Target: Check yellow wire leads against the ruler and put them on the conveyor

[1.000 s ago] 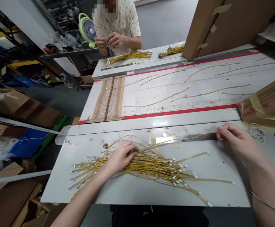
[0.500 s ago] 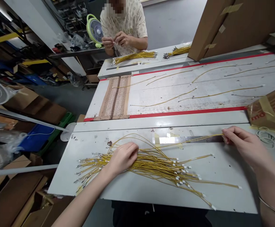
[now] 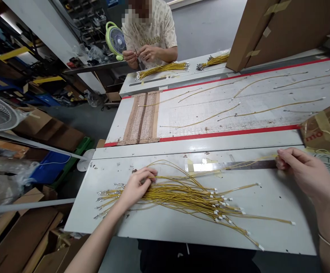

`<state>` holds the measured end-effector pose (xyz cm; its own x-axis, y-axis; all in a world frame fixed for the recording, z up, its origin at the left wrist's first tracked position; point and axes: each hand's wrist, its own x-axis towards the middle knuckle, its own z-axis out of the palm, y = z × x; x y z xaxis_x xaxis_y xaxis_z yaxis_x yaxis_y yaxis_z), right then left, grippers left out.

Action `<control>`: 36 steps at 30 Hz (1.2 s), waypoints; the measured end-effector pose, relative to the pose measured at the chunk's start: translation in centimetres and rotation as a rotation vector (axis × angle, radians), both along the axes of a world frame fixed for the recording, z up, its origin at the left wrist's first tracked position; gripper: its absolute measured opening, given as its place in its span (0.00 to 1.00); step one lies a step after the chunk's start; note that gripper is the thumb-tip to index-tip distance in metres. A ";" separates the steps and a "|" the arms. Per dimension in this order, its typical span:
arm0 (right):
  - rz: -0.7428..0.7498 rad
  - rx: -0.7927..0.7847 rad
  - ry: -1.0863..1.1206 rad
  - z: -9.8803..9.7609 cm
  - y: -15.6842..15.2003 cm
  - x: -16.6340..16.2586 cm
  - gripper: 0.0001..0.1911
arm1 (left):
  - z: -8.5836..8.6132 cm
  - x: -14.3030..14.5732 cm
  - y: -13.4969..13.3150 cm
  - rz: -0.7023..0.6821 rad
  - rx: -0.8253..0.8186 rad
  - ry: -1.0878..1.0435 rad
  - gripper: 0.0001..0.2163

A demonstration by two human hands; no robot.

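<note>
A loose bundle of yellow cables (image 3: pixel 182 197) lies on the white table (image 3: pixel 159 225) in front of me. White connectors are at the bundle's right end and metal terminals at its left. My right hand (image 3: pixel 292 161), at the right, pinches the end of a yellow cable that stretches left just above the table. At the bundle's upper left, my left hand (image 3: pixel 138 185) has its fingers curled around a yellow cable. Its palm rests over the other cables. The cable end inside my right fingers is hidden.
Beyond the table runs a conveyor belt (image 3: pixel 182 113) with red edges and several single cables on it. A taped cardboard box (image 3: pixel 326 129) stands at the right. Across the belt sits a person (image 3: pixel 153 41), with cable bundles (image 3: pixel 167 69) before them. A metal ruler (image 3: pixel 255 165) lies behind my bundle.
My left hand has slid left along the bundle, toward the terminal ends. My right hand still holds the cable end. The whole view has shifted slightly.
</note>
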<state>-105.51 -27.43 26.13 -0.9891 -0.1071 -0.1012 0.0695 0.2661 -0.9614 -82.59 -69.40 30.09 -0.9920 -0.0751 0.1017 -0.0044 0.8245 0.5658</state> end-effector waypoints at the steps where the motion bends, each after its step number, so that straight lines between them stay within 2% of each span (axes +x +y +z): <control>1: -0.010 -0.031 -0.018 0.1 0.0 0.0 0.26 | 0.1 0.1 -0.1 0.022 0.014 -0.023 0.12; 7: 0.070 -0.389 -0.234 1.8 -0.1 0.4 0.31 | -0.3 0.6 -1.3 0.127 -0.025 -0.065 0.11; 11: -0.034 -0.557 -0.247 3.0 -0.2 0.6 0.33 | -0.4 0.5 -1.2 0.118 -0.076 -0.023 0.14; 14: -0.067 -0.590 -0.206 3.4 -0.4 0.8 0.34 | 0.0 -0.7 0.7 0.001 -0.100 0.020 0.17; 18: -0.048 -0.591 -0.196 3.4 -0.5 0.7 0.35 | 0.0 -3.5 4.3 -0.292 -0.169 0.105 0.17; 20: -0.045 -0.602 -0.200 3.3 -0.3 0.6 0.35 | -0.4 -4.6 5.6 -0.391 -0.221 0.119 0.15; 25: -0.163 -0.701 -0.183 3.3 0.6 0.0 0.35 | -1.3 -4.6 5.7 -0.496 -0.365 0.175 0.14; 28: -0.245 -0.757 -0.162 3.1 0.9 -0.4 0.33 | -1.2 -4.1 5.1 -0.495 -0.362 0.183 0.14; 31: -0.304 -0.809 -0.207 2.9 1.0 -0.7 0.33 | -0.7 -4.4 4.8 -0.421 -0.333 0.161 0.16; 36: -0.403 -0.878 -0.198 2.6 1.6 -1.0 0.31 | -0.7 -4.3 4.3 -0.347 -0.366 0.034 0.17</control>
<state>-106.55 -25.85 28.69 -0.9417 0.1180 -0.3152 0.1797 -0.6157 -0.7672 -86.85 -65.07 29.44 -0.9478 0.3052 0.0928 0.3187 0.9185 0.2342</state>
